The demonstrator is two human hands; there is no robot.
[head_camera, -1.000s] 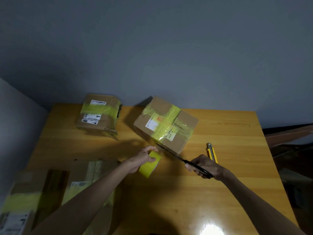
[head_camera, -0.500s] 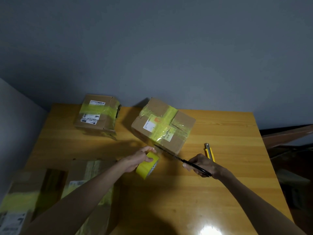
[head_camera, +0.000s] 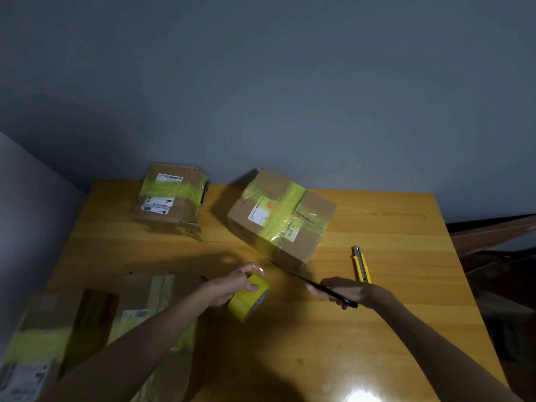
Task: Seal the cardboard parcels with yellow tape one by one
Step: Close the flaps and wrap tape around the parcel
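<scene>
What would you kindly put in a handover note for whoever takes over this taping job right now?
Left hand grips the tape roll in front of the middle box.
Right hand holds the scissors, blades pointing at that box's near corner.
A yellow knife lies on the table beside the right hand.
Done: middle box carries crossed yellow tape; far-left box has one band.
Left: whether the strip is cut from the roll is unclear; the two near-left boxes show some tape but are blurred, so check them.

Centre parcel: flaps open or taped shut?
Taped shut: two bands of tape cross on the parcel, whose top lies flat with no flap raised.
</scene>
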